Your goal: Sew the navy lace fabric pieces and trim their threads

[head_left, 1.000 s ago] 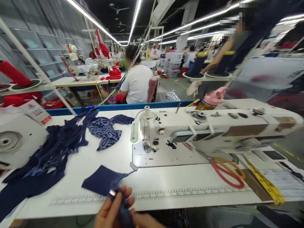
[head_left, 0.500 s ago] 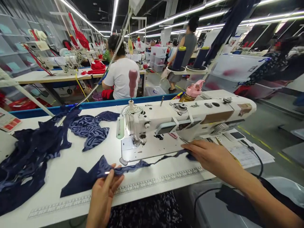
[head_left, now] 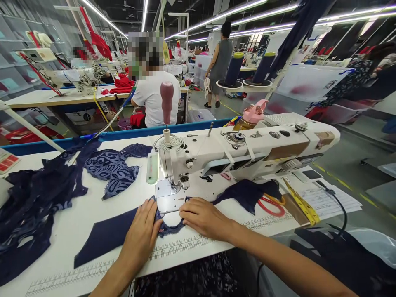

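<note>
My left hand (head_left: 144, 225) lies nearly flat on a navy fabric piece (head_left: 107, 233), its fingers stretched out over the lacy edge. My right hand (head_left: 201, 216) pinches the same piece near the front corner of the sewing machine's bed, fingers bent together. Between both hands a narrow lace-edged strip (head_left: 171, 230) curves toward me. Just behind them is the sewing machine (head_left: 247, 148), its needle and presser foot (head_left: 175, 185) over the lit metal plate; no fabric shows under the foot. Beyond my right wrist, more navy fabric (head_left: 244, 194) lies beside scissors with red and orange handles (head_left: 272, 206).
A navy fabric heap (head_left: 34, 206) and a patterned lace piece (head_left: 116, 169) lie to the left. A printed ruler (head_left: 173, 247) runs along the table's front. At right are a yellow tape measure (head_left: 305, 204) and papers (head_left: 332, 198). Two thread cones (head_left: 233, 72) stand behind the machine.
My right hand has moved left from the right side, close to my left hand. My left hand has turned flatter onto the fabric. The scissors and the navy fabric beside them are now uncovered.
</note>
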`<state>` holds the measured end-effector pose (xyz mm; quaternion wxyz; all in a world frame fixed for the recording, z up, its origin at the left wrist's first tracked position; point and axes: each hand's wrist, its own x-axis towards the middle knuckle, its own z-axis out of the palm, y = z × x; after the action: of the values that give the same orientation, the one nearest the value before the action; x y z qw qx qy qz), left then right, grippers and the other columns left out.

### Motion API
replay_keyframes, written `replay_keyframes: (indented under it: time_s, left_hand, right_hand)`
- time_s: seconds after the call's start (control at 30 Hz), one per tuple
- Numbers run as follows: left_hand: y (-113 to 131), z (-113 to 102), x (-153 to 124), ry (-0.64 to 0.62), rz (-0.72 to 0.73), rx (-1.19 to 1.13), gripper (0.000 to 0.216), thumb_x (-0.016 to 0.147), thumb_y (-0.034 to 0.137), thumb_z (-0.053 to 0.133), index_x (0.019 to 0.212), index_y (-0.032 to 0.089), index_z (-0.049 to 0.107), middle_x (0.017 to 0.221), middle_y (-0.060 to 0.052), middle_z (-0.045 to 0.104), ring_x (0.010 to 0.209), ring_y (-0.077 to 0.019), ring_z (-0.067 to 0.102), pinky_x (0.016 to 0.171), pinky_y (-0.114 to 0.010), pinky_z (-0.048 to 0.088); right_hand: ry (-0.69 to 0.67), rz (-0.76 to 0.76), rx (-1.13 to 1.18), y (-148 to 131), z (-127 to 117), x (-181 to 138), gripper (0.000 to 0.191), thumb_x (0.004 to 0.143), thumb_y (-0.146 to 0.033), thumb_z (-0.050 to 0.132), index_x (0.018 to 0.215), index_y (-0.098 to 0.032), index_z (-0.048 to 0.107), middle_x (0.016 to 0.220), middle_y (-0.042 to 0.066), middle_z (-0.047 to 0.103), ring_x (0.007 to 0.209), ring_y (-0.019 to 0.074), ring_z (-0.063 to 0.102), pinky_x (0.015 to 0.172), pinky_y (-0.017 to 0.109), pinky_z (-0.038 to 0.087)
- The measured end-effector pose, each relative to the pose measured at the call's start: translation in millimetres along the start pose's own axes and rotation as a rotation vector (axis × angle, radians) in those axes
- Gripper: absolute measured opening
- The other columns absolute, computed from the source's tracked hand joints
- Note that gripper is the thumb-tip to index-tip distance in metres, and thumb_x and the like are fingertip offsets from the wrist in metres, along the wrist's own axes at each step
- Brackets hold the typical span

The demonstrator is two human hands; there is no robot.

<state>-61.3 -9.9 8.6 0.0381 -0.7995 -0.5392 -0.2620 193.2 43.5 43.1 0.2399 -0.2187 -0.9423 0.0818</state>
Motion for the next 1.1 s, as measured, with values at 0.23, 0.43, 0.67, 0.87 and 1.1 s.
replay_keyframes:
  time_s: [0.23,0.43,0.67,0.87,1.1]
  left_hand:
    - [16.7,23.3,36.0,-0.107,0.138,-0.050,0.046,0.099,0.029,0.042,0.141,0.012,0.043,0.141,-0.019,0.053,0.136,-0.0318,0.045,0.109,-0.054,0.042]
    - [22.1,17.2,50.8,-0.156,0.134,-0.056,0.041,0.097,0.023,0.045,0.137,0.012,0.048,0.140,-0.018,0.053,0.134,-0.0299,0.046,0.112,-0.054,0.038]
    - [22.0,11.3,48.7,-0.199,0.235,-0.021,0.042,0.097,0.023,0.045,0.138,0.014,0.046,0.135,-0.015,0.059,0.135,-0.0306,0.045,0.114,-0.061,0.029]
    - [21.6,10.8,56.3,-0.235,0.158,0.029,0.042,0.097,0.028,0.045,0.138,0.015,0.046,0.142,-0.015,0.053,0.133,-0.0290,0.048,0.114,-0.056,0.028]
    - [18.8,12.0,58.1,-0.216,0.128,0.040,0.047,0.097,0.030,0.047,0.141,0.014,0.045,0.140,-0.018,0.054,0.132,-0.0323,0.049,0.109,-0.054,0.035]
  right_hand:
    - [0.077,0.090,-0.149,18.9,-12.4,12.1,0.015,0.099,-0.022,0.051,0.107,-0.016,0.063,0.102,0.008,0.066,0.095,0.0203,0.059,0.090,0.038,0.046]
    - [0.188,0.135,-0.163,25.9,-0.1,22.5,0.016,0.099,-0.022,0.051,0.095,-0.016,0.065,0.085,0.005,0.064,0.082,0.0190,0.055,0.081,0.036,0.045]
    - [0.260,0.138,-0.078,27.0,-1.9,18.9,0.016,0.099,-0.018,0.051,0.091,-0.017,0.065,0.080,0.003,0.062,0.079,0.0168,0.055,0.082,0.035,0.043]
    - [0.239,0.124,-0.077,25.3,1.7,20.5,0.014,0.098,-0.017,0.050,0.093,-0.017,0.064,0.082,0.003,0.064,0.079,0.0166,0.056,0.085,0.037,0.041]
    - [0.247,0.140,-0.064,24.9,3.0,20.3,0.013,0.097,-0.016,0.052,0.090,-0.018,0.062,0.083,0.003,0.065,0.079,0.0166,0.057,0.085,0.037,0.042]
